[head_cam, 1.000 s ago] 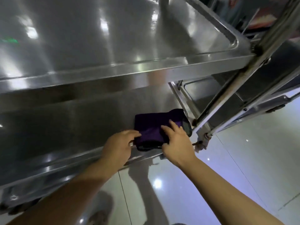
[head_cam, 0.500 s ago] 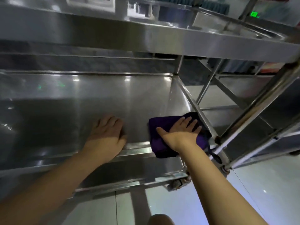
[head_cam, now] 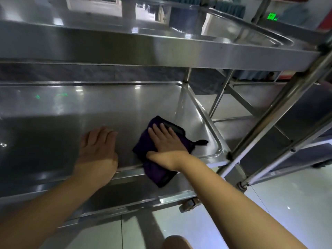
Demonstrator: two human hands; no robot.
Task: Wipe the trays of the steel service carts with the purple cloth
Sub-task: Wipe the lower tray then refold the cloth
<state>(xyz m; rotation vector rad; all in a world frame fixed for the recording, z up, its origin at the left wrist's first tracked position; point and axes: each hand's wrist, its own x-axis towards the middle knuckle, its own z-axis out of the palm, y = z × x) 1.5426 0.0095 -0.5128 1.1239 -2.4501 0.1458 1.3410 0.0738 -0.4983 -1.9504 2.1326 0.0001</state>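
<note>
Head view, right hand (head_cam: 166,141) flat with fingers spread on folded purple cloth (head_cam: 158,169), long axis running from tray's near rim toward far right, lower steel cart tray (head_cam: 107,108), left hand (head_cam: 98,150) flat, fingers together, beside it, green sign (head_cam: 271,16) unreadable.

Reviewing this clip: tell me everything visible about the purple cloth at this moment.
The purple cloth is dark purple, folded into a thick pad, with dark edging and a small black loop sticking out at its right side. It looks like soft fabric. It lies on the lower tray near its front right corner, its near end draped over the tray's front rim. The right hand presses flat on it, fingers straight. The left hand rests on the tray beside it, not touching it.
</note>
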